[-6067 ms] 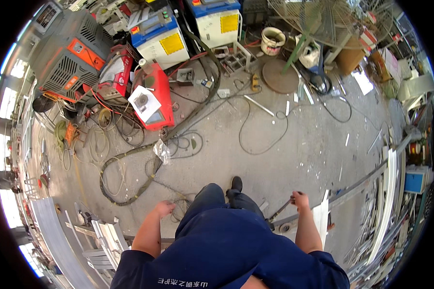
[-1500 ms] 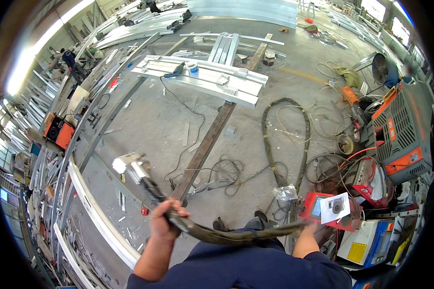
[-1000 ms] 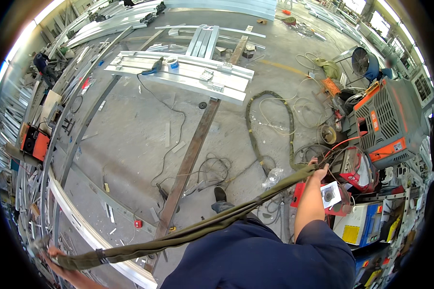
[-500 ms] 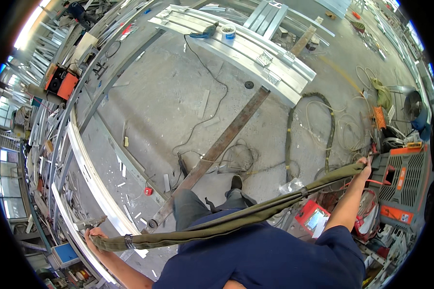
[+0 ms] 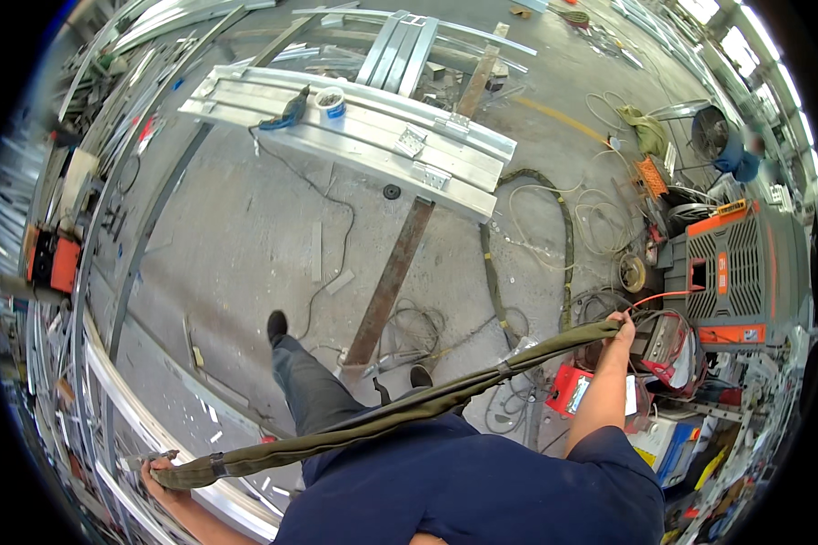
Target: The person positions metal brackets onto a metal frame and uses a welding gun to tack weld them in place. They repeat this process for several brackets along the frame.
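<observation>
Both left grip [image 5: 158,473] and right grip [image 5: 623,331] clamped on our long olive fabric-sleeved cable [image 5: 336,436]; black left shoe [image 5: 278,325] has stepped forward, likely we're mid-carry.

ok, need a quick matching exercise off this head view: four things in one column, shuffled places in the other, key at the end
Things
1. olive sleeved hose
2. white-and-blue tub
3. small black disc
4. grey-and-orange machine

Places
A. on the grey floor
B. toward the right edge of the view
C. stretched between the left hand and right hand
D. on the silvery metal profiles, beside a blue power tool

Pairs: 1-C, 2-D, 3-A, 4-B
</observation>
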Demonstrator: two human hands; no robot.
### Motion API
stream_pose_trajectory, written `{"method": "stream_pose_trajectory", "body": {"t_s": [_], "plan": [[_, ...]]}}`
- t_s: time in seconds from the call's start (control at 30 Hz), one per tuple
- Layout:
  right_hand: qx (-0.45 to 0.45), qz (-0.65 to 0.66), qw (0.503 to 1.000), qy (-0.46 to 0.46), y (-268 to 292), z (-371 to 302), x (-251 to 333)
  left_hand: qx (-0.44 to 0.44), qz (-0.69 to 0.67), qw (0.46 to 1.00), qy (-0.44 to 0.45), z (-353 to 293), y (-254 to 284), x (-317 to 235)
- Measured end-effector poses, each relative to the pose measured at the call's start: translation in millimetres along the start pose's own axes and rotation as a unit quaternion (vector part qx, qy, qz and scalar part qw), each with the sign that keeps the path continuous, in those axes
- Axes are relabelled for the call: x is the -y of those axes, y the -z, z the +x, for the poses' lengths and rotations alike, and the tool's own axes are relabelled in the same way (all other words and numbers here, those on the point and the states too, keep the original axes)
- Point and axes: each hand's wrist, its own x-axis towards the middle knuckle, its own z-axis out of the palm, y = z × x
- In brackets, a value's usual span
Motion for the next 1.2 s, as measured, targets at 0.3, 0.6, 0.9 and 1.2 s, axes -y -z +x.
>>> {"method": "stream_pose_trajectory", "body": {"t_s": [0.3,0.6,0.9,1.2], "plan": [[0.385,-0.242,0.819,0.351,-488,-154,53,0.139,-0.051,0.948,0.28,260,-180,118],[0.693,-0.458,0.539,0.137,-775,-452,-257,0.165,-0.219,0.798,0.537,402,-291,140],[0.517,-0.633,0.549,0.172,-775,-376,-445,0.169,-0.247,0.833,0.466,493,-290,79],[0.472,-0.671,0.568,0.069,-779,-293,-545,0.161,-0.273,0.838,0.444,519,-328,44]]}}
